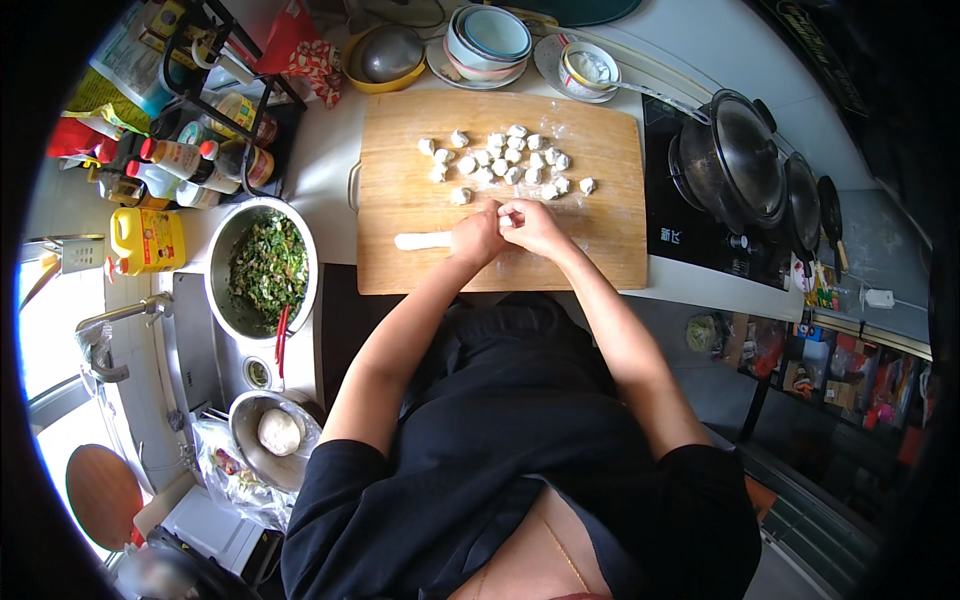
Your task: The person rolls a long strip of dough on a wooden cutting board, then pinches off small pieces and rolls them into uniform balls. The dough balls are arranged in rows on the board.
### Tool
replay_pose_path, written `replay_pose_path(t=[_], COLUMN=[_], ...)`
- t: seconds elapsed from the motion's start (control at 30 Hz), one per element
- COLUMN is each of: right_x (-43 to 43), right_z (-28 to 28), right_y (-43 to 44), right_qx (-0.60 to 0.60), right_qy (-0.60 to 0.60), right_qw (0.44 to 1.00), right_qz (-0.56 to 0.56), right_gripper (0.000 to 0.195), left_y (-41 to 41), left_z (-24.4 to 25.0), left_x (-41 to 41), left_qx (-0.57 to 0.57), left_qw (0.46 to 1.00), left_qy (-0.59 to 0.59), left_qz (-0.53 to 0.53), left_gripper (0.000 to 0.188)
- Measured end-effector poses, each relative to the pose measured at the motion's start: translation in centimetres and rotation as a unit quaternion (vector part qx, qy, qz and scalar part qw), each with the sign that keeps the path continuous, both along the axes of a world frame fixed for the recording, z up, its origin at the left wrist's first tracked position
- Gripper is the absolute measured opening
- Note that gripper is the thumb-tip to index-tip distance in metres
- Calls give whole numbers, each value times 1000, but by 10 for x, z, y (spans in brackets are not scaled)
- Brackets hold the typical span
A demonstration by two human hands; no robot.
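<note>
A wooden board (pixel 615 225) lies before me, dusted with flour. My left hand (pixel 478 234) is closed round the right end of a dough roll (pixel 422 241), whose free end points left on the board. Against it, my right hand (pixel 529 225) pinches a small bit of dough (pixel 506 221) at the roll's end between thumb and fingers. Whether that bit is still joined to the roll is hidden by the fingers. Beyond both hands, several small floured dough pieces (pixel 512 155) are scattered over the board's middle.
Left of the board, a steel bowl (pixel 213 247) holds chopped green filling, with red chopsticks (pixel 281 341) at its rim. A smaller bowl (pixel 251 450) holds a dough ball (pixel 279 432). Stacked bowls (pixel 480 56) stand behind the board; a black wok (pixel 705 161) sits on the cooktop at right.
</note>
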State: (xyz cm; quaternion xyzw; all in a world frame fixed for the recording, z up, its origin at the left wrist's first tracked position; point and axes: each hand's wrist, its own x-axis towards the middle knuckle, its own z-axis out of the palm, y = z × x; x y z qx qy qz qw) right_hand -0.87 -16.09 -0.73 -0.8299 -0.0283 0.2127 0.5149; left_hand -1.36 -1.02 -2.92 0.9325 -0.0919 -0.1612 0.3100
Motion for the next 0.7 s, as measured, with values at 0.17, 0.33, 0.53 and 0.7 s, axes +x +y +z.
replay_pose_path(t=[0.17,0.33,0.53,0.7], right_x=[-2,4,14,36], right_z=[14,33,80,70], right_y=[9,2,5,15], right_qx=[-137,-128,120,57], right_qy=[-107,-34,15,-87], right_qw=[984,989,990,995], right_qz=[-38,-66,-77,1], right_gripper=[20,16,14,33], left_y=[-9,-15,-20,-12], left_z=[6,32,18,10], left_x=[6,10,25,10], left_qx=[34,85,96,223], left_qw=[998,993,993,972], left_qy=[42,48,59,-19], left_qz=[-25,-67,-36,-69], left_gripper=[32,35,48,99])
